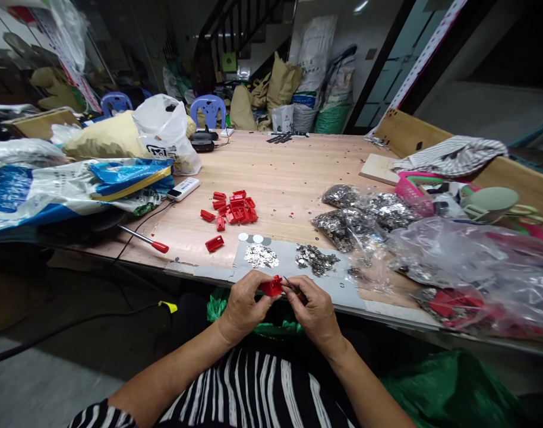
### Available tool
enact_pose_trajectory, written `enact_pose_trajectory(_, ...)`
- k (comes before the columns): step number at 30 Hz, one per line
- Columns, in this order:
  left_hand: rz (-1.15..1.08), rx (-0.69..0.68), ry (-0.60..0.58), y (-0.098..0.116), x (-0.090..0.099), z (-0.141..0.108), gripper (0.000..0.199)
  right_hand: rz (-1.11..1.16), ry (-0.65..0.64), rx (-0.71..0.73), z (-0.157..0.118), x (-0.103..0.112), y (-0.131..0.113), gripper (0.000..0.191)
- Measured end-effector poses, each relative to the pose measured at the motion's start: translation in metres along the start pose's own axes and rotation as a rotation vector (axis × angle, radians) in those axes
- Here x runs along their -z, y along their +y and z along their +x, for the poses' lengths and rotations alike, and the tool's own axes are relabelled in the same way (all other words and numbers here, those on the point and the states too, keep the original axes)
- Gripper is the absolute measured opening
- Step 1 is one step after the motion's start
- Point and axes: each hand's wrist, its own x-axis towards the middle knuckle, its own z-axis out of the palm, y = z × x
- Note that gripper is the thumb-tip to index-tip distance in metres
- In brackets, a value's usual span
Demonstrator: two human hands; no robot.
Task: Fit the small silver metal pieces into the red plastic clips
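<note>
Between thumb and fingers, my left hand [247,303] holds a small red plastic part [272,286] just off the table's front edge. My right hand [313,306] pinches a thin dark pointed tool [291,284], its tip at the part's right side. Beyond the hands, a pile of bright silvery pieces [261,255] and a pile of darker metal pieces [316,260] lie on a grey sheet [289,246]. Several more red parts [236,208] are heaped on the table to the left.
A red-handled rod [160,246] and a white device [183,189] lie at the left, by stuffed bags [164,128]. Clear bags of metal pieces [347,226], a pink basket [414,193] and a wooden board [378,168] occupy the right. A green bag [454,386] is below the table.
</note>
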Motion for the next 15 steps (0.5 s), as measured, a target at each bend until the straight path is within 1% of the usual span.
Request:
enact_pose_trajectory(7,0.004,0.004,-0.024,0.0005,-0.0005,-0.0002,0.019,-0.044,0.018,0.12,-0.0032,-0.0028,0.0046,0.011)
enact_pose_trajectory(11,0.001,0.027,-0.016,0.0009,-0.001,-0.0013,0.019,-0.041,0.009,0.111,-0.0026,-0.0034,0.003,0.01)
enact_pose_trajectory(15,0.007,0.022,0.031,0.0011,-0.0014,-0.0021,0.021,-0.028,-0.005,0.065,-0.0018,-0.0018,0.0012,0.01)
